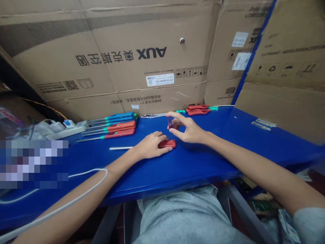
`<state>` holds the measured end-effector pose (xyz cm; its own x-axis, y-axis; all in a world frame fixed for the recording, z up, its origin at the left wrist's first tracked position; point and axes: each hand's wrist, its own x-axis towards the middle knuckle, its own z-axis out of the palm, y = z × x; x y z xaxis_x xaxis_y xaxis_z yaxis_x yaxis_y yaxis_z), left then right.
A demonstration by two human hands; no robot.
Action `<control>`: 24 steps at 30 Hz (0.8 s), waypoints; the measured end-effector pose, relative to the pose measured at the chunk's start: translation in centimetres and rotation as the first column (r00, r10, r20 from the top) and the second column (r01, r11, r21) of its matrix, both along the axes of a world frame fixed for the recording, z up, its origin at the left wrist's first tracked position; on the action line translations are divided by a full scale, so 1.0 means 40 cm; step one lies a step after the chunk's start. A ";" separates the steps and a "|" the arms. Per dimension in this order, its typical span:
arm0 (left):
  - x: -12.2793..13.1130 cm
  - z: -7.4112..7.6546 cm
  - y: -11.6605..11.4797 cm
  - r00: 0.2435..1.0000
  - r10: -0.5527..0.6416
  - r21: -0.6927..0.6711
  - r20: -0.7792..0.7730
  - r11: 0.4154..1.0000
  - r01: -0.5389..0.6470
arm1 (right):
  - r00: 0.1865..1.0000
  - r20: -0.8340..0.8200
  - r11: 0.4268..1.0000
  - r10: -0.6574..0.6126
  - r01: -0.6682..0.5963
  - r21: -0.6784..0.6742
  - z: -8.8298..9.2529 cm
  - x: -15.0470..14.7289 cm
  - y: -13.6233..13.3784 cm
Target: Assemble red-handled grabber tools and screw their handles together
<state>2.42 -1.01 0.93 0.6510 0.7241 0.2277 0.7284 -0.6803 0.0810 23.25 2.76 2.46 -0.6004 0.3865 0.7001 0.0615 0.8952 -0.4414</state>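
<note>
My left hand (152,145) presses a red-handled long lighter (167,144) down on the blue table, fingers closed over its handle. The lighter's metal tube (119,148) sticks out to the left from under the hand. In my right hand (189,128), a small screwdriver (170,122) with a clear purplish handle is pinched between thumb and fingers. It stands upright, its thin shaft reaching down to the right end of the red handle. Whether the tip sits in a screw is too small to tell.
Several blue, orange and red long lighters (119,125) lie in a row at the left back, beside a power strip (66,132). More red pieces (198,110) with green parts lie at the back. Clear strips (264,124) are at right. Cardboard (122,30) walls the table; a white cable (86,195) crosses my left forearm.
</note>
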 end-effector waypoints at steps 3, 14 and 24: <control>-0.001 -0.002 0.000 1.000 0.000 0.008 -0.001 1.000 0.000 | 1.000 0.013 1.000 -0.012 0.012 -0.013 0.001 0.001 0.000; -0.006 -0.008 0.003 1.000 -0.002 0.004 0.014 1.000 0.002 | 0.999 -0.034 0.999 -0.032 0.032 -0.009 -0.001 -0.001 0.002; -0.006 -0.002 0.000 1.000 -0.004 -0.003 0.013 1.000 0.004 | 0.983 -0.113 0.986 -0.147 0.155 0.064 0.004 -0.005 0.001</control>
<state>2.19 -1.03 0.85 0.6509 0.7221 0.2343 0.7244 -0.6831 0.0928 23.06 2.82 2.63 -0.4589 0.4131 0.7866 0.1538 0.9089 -0.3876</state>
